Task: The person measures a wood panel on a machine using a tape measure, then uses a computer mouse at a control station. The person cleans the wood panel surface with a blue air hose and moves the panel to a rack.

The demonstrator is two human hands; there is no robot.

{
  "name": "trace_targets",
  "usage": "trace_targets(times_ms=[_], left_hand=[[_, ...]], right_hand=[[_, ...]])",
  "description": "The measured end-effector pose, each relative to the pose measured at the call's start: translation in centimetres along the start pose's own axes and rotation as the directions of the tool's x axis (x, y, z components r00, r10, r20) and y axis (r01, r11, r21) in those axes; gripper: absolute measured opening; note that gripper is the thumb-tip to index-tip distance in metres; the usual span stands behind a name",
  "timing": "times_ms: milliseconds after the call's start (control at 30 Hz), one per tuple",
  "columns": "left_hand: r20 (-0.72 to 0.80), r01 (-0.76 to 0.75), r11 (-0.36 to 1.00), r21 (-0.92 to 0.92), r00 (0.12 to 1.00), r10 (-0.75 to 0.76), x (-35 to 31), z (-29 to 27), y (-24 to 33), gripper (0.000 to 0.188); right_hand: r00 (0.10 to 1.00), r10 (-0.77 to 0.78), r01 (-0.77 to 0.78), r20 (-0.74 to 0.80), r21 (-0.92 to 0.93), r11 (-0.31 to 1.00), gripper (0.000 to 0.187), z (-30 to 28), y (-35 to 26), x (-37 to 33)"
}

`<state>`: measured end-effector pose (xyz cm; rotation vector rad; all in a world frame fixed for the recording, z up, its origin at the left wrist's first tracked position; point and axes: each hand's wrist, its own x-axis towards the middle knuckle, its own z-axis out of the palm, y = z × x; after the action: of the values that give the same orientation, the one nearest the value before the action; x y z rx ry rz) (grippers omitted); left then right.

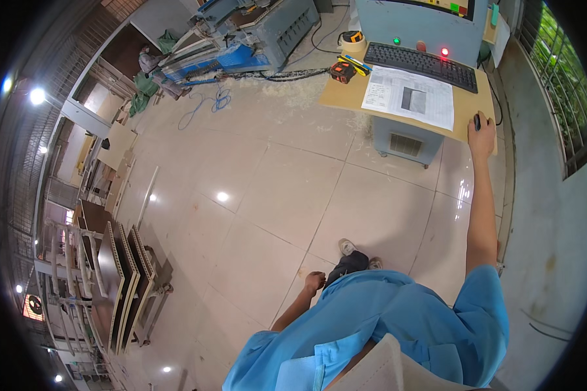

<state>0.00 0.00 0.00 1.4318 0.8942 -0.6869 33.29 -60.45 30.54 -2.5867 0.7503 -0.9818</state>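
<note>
Right hand (481, 140), at two o'clock, curves over the black mouse (477, 122) (likely light, stiff; grip its sides); left hand (315, 281) hangs loosely curled, contents unclear.

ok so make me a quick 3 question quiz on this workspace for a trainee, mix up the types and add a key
1. Open question: which hand is on the mouse?

2. Multiple choice: what lies just beyond the white printed sheet, along its far edge?
a) a hammer
b) a keyboard
c) a pair of gloves

3. True or false: the left hand is resting on the printed sheet.

Key:
1. The right hand.
2. b, the black keyboard.
3. False; the left hand hangs low, well away from the desk.
</note>
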Motion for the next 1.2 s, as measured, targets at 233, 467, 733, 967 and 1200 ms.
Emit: trace_targets(times_ms=[233, 467, 733, 967, 1200], left_hand=[[-0.057, -0.035, 0.987, 0.157, 0.997, 0.045, 1.1, 0.2, 3.5, 0.036], [0.022, -0.057, 0.94, 0.338, 0.998, 0.053, 5.6, -0.4, 7.3, 0.038], [0.099, -0.059, 0.994, 0.091, 0.994, 0.05, 10.9, -0.4, 16.3, 0.035], [0.082, -0.097, 0.992, 0.08, 0.993, 0.091, 11.9, -0.4, 19.6, 0.037], [0.332, -0.38, 0.338, 0.861, 0.923, 0.194, 14.7, -1.9, 15.5, 0.026]], right_hand=[[0.998, -0.055, 0.056, -0.005, 0.106, 0.993, 0.047, 1.8, 0.1, 0.7], [0.997, 0.005, 0.0, -0.076, 0.074, 0.997, 0.047, 0.5, -0.4, -0.1], [0.997, 0.056, -0.054, -0.044, 0.056, 0.997, 0.049, 0.6, -0.5, 0.2], [1.0, 0.01, -0.009, -0.011, 0.086, 0.996, 0.046, 0.1, -1.5, 0.2], [0.996, -0.081, 0.077, 0.026, 0.143, 0.987, 0.044, -0.4, -1.5, 0.2]])
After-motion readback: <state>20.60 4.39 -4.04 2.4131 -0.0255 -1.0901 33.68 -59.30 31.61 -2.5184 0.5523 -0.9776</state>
